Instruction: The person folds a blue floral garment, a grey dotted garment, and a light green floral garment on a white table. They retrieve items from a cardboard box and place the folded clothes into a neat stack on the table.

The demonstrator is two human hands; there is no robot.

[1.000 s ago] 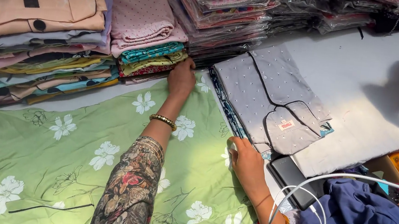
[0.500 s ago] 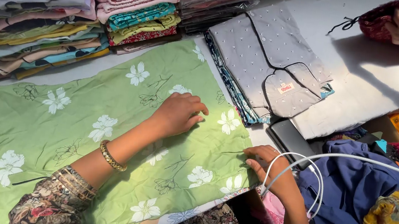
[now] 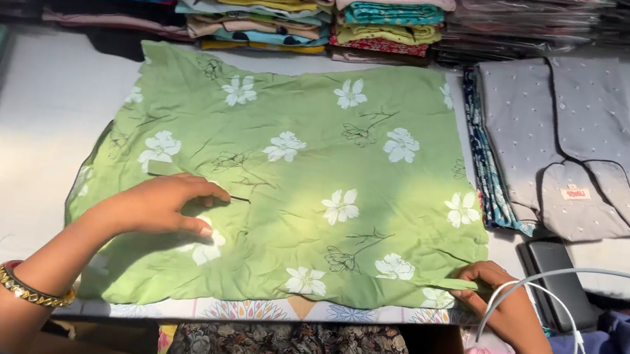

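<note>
**Hands flat on green cloth**

Left hand (image 3: 165, 204) open, palm down, pressing thin green floral-print fabric (image 3: 291, 174) spread on white counter (image 3: 30, 123). Right hand (image 3: 500, 300) pinches fabric's lower-right edge, probably thumb and fingers. Cloth soft, slightly creased, roughly rectangular.

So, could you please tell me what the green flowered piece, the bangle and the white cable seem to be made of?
Green flowered piece: thin woven cloth, matt; it creases softly under the left hand, likely cotton or rayon.
Bangle: gold-coloured metal by its shine, possibly plated.
White cable: smooth plastic or rubber sheath, holding springy loops by the right hand.
</note>
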